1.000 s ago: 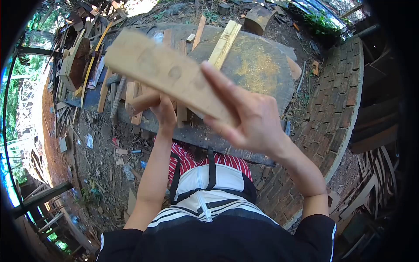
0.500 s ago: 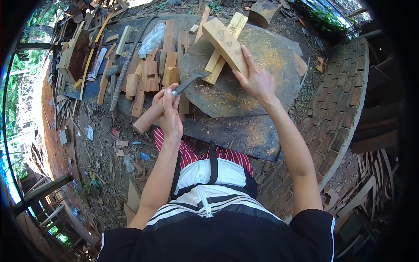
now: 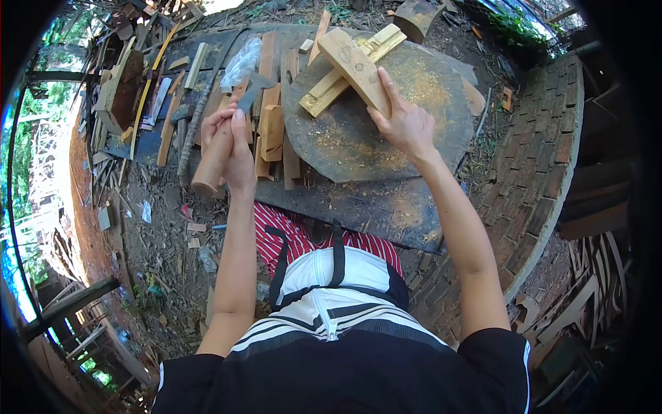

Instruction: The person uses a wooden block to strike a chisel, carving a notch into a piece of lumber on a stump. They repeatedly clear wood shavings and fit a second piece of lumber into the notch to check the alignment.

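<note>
In my left hand (image 3: 233, 148) is a chisel with a thick wooden handle (image 3: 212, 164). Its flat metal blade (image 3: 252, 95) points up and away, over the loose wood pieces left of the round wooden slab. My right hand (image 3: 408, 127) is closed on the near end of a pale wooden block (image 3: 354, 67), forefinger laid along its edge. The block crosses over a yellowish notched wood strip (image 3: 323, 95), hiding its middle. Both lie above the round slab (image 3: 331, 155), which is scattered with wood chips.
Several cut wood pieces (image 3: 271, 131) line the slab's left side, with a clear plastic bag (image 3: 243, 63) among them. A hammer (image 3: 181, 114) lies farther left. A low brick edging (image 3: 527, 162) curves along the right. Wood scraps cover the ground at left.
My left hand has drawn the chisel left, off the slab and away from the notched strip. The strip has turned, its near end swinging left and its far end right. My right hand barely moved.
</note>
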